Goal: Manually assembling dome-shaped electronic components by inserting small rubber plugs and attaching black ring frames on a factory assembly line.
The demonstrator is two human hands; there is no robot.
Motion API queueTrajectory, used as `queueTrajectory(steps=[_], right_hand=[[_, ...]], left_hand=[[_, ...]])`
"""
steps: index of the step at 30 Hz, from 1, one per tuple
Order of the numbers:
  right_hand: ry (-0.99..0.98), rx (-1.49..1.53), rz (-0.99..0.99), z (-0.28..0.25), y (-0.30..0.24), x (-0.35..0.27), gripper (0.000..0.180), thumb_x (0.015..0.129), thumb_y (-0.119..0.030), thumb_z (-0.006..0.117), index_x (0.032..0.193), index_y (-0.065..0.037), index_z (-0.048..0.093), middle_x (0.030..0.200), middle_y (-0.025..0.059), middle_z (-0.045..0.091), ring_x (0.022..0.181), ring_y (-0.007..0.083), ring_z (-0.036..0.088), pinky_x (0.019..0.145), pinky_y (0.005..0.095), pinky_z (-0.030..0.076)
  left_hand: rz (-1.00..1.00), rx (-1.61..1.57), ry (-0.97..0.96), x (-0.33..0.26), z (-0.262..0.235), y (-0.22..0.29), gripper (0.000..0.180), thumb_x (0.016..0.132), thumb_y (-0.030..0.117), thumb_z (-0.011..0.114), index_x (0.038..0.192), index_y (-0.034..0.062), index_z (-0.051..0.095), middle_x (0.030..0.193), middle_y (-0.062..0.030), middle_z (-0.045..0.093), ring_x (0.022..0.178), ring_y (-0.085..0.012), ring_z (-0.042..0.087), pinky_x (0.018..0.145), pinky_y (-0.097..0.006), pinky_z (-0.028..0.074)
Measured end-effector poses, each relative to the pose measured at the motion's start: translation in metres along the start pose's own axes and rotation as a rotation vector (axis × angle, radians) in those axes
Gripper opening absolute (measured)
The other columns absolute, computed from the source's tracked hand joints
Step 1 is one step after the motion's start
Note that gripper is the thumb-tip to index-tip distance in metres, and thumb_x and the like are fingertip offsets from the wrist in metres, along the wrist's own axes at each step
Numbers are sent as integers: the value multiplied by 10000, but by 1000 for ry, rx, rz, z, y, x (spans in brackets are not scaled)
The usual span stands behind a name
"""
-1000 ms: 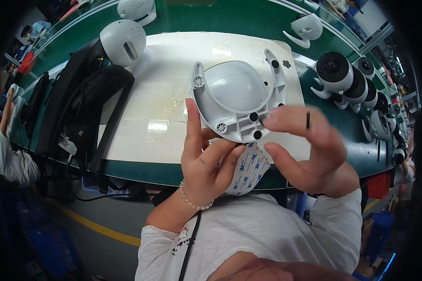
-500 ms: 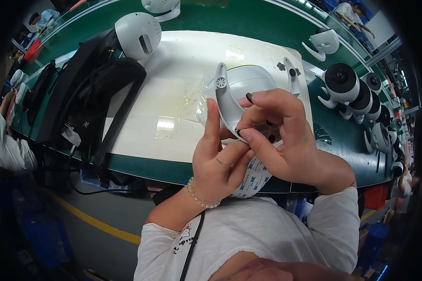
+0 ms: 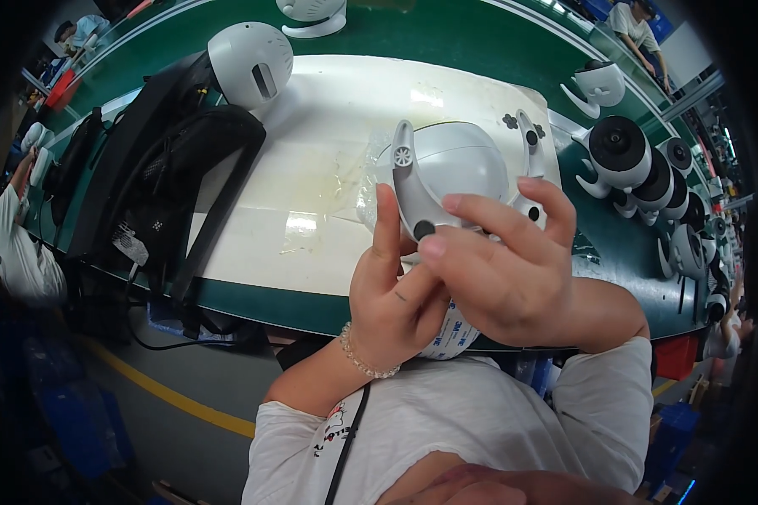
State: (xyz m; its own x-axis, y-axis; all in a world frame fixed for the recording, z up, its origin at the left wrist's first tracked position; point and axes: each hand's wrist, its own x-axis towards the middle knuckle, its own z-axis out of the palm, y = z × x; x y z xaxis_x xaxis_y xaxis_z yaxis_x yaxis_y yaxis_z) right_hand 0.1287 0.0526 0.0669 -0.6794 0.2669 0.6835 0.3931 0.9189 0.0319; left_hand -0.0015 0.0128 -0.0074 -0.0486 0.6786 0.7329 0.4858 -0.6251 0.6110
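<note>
My left hand point(image 3: 396, 303) is closed around a white curved plastic arm point(image 3: 408, 189), held with a round vented detail near its upper tip. A round black pad point(image 3: 424, 229) sits at the arm's lower end. Against that pad's lower edge rests the thumb of my right hand point(image 3: 509, 273), whose other fingers are spread apart. A white printed strip point(image 3: 453, 335) shows below my hands, partly covered by them. Just beyond lies a white domed shell point(image 3: 463, 160), and right of it another white curved piece with black pads point(image 3: 528, 139).
A white board point(image 3: 312, 109) covers part of the green table point(image 3: 295, 295). To the left lie a black bag point(image 3: 177, 185) and a white rounded housing point(image 3: 251, 63). Several white-and-black round units point(image 3: 619, 147) stand at the right. Other people are at the far edges.
The black pad that was pinched at my right fingertips now lies on the arm's lower end. My right fingers have spread, with the index finger lowered.
</note>
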Motion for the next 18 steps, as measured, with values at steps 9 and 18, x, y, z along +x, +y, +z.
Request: queueTrajectory(steps=[9, 18], right_hand=[[-30, 347, 104, -29, 63, 1, 395, 670, -1, 597, 1048, -84, 521, 977, 96, 597, 958, 223, 552, 867, 386, 356], [367, -170, 1098, 54, 290, -137, 709, 756, -345, 606, 1270, -37, 226, 1348, 238, 161, 1244, 407, 150, 1015, 476, 149]], left_hand=[[-79, -82, 14, 0, -2, 1, 112, 687, 14, 660, 782, -19, 609, 1318, -346, 199, 727, -243, 587, 535, -241, 446], [-122, -29, -77, -2, 2, 14, 213, 816, 207, 578, 774, -2, 592, 1382, -293, 65, 1255, -378, 252, 957, -346, 276]])
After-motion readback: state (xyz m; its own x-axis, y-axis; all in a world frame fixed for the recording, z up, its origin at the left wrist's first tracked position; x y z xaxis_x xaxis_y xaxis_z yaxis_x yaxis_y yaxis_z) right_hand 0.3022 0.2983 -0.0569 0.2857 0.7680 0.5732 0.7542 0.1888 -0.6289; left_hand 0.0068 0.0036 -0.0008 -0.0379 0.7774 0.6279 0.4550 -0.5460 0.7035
